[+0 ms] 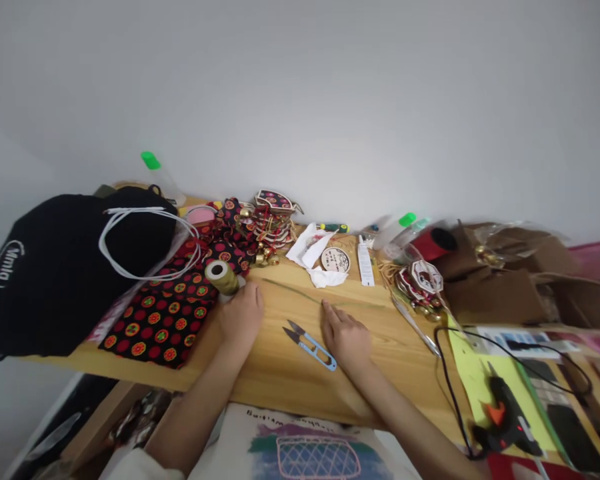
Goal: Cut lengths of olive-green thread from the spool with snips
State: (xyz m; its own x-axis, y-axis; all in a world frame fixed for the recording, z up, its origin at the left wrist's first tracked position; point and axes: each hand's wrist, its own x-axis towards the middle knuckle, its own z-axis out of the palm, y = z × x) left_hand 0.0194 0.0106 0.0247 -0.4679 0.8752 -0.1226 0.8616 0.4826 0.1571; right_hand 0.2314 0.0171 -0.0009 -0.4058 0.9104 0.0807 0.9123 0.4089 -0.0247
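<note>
Closest to me, both my forearms reach forward from the bottom edge over the wooden worktop (280, 373), above the printed front of my shirt. My right hand (347, 337) lies flat, palm down, fingers loosely extended and together, gripping nothing. Its fingertips rest on a thin olive thread (300, 293) that runs across the wood toward the left. Just beside this hand, on its left, lie small blue-handled thread snips (311, 345), blades pointing away to the left; the hand seems to brush the handle end, though I cannot tell for sure.

My left hand (241, 315) sits a little farther out, knuckles up, fingers curled forward around the base of a spool of olive-gold thread (222, 277). The fingertips are hidden behind the hand, so I cannot tell how tightly they close; the spool stands tilted at the edge of a black cloth with red and orange dots (165, 313).

Farther left, a black bag with white cord handles (55, 267) slumps on the worktop. At my right, near the edge, a black glue gun (505, 413) lies on a yellow-green sheet (473, 373). Along the wall sit heaps of small embroidered ornaments (267, 223), too small to make out in detail.
</note>
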